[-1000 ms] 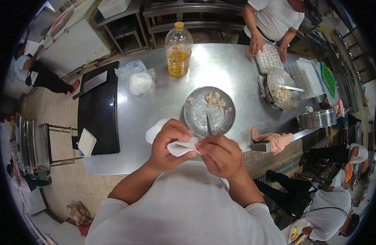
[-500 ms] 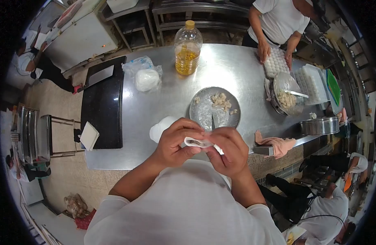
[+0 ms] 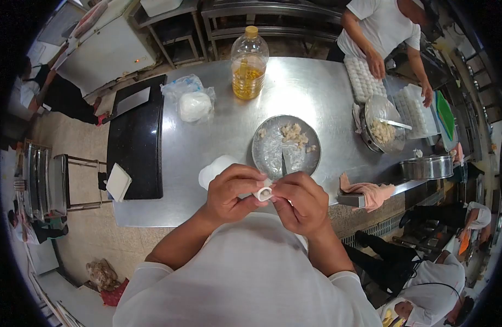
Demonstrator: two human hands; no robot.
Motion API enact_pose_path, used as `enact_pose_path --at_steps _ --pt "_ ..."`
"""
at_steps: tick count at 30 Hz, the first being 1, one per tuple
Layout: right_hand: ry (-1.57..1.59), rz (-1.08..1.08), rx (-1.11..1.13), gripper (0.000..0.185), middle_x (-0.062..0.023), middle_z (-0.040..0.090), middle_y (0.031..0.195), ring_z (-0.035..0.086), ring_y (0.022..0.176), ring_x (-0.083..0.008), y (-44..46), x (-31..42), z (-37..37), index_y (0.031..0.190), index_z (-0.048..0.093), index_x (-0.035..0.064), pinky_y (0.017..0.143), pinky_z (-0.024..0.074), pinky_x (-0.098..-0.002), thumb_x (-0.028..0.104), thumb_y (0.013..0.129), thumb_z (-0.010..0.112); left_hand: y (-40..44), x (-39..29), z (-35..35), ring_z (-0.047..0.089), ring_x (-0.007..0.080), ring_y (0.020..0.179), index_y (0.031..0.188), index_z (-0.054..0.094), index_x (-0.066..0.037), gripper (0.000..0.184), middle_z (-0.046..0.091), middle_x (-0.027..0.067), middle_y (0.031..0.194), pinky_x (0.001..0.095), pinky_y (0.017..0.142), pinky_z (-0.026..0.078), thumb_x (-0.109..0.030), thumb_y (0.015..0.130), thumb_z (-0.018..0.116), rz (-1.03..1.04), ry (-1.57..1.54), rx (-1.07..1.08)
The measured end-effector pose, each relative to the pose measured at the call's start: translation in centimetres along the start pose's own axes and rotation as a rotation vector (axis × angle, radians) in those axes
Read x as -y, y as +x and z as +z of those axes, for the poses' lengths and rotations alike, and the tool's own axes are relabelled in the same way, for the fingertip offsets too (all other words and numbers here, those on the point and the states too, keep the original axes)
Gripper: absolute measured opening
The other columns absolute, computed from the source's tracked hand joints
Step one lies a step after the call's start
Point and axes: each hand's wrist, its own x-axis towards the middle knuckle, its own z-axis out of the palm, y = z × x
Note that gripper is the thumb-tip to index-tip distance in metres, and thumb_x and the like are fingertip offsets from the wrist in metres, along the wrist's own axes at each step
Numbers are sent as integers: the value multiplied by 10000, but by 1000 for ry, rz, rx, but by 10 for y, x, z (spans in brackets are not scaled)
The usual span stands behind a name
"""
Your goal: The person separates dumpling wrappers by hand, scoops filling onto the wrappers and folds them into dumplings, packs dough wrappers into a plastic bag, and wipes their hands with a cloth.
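A small white dough wrapper (image 3: 263,193) with pale filling showing in its open end is pinched between my two hands, above the table's front edge. My left hand (image 3: 234,192) grips its left side with thumb and fingers. On the other side, my right hand (image 3: 301,201) pinches its right edge. Just beyond them lies a round metal plate (image 3: 262,155) with lumps of filling (image 3: 294,134) and a flat utensil (image 3: 286,162). Flat white rounds (image 3: 217,168) sit behind my left hand, partly hidden by it.
An oil bottle (image 3: 248,71) and bagged white dough (image 3: 195,106) stand farther back. Left is a black board (image 3: 133,158) with a cleaver (image 3: 132,102). At right are a filling bowl (image 3: 383,133), a pink cloth (image 3: 371,193) and a co-worker (image 3: 379,32) beside filled trays (image 3: 363,79).
The wrapper has gone from a wide fold to a small, nearly closed cup between my fingers. The co-worker's hands have left the tray's sides; one now reaches toward the right-hand tray.
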Motion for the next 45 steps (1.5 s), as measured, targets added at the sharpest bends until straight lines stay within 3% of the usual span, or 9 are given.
enact_pose_path --at_steps 15,18,20,26,33,35,39,43,45 --pt "11 42 2 234 -113 605 832 615 653 -244 1 -9 1 910 613 31 538 494 -323 -63 711 694 -3 4 1 681 256 913 1068 662 -34 257 658 165 1084 327 711 572 -164 857 728 17 46 75" --pt "-4 108 13 208 -114 613 861 619 691 -251 -7 -24 9 895 606 37 586 501 -326 -46 727 696 -10 7 1 652 237 1001 1207 596 -27 348 620 162 1180 331 774 563 -130 888 688 -181 -47 129" --pt "15 168 -13 193 -117 620 890 626 733 -250 -9 -32 15 890 603 39 635 510 -331 -33 740 701 -18 13 7 596 212 1093 1385 452 -63 502 554 122 1255 341 859 543 -107 921 638 -819 -525 -12" --pt "560 430 -91 361 -152 625 1118 606 1062 -282 -19 -44 36 1118 633 24 922 464 -376 43 775 744 -10 16 -7 581 216 1120 1478 314 -96 575 531 78 1217 383 952 529 -89 951 545 -1125 -1151 -77" --pt "285 447 125 414 -149 617 1180 622 1037 -250 -26 -51 25 1190 618 30 864 507 -325 -2 789 718 -22 33 -11 550 125 900 1477 362 -117 530 548 36 1016 302 827 491 -50 969 500 -944 -878 57" --pt "317 481 156 413 -149 622 1171 638 1004 -245 -26 -50 26 1183 622 32 813 533 -313 -36 783 701 -16 26 -11 495 96 821 1455 403 -97 497 536 19 963 256 773 453 -36 967 474 -873 -387 272" --pt "291 434 191 409 -145 617 1170 644 994 -229 -29 -59 33 1144 637 36 767 546 -294 -91 757 676 -20 31 -16 491 90 789 1455 402 -85 497 532 16 880 245 776 452 -43 964 464 -908 -364 312" --pt "329 509 320 413 -135 614 1161 635 1032 -250 -27 -77 31 1142 600 29 803 555 -308 -103 755 657 -23 36 -23 537 106 832 1459 396 -69 468 576 45 962 276 806 481 -98 995 451 -1015 -482 250" --pt "414 557 151 390 -121 619 1124 638 993 -232 -40 -120 39 1136 593 24 775 548 -305 -75 766 665 -33 44 -34 592 217 1020 1466 382 -73 487 606 151 1132 366 936 466 -180 999 469 -1028 -151 297"
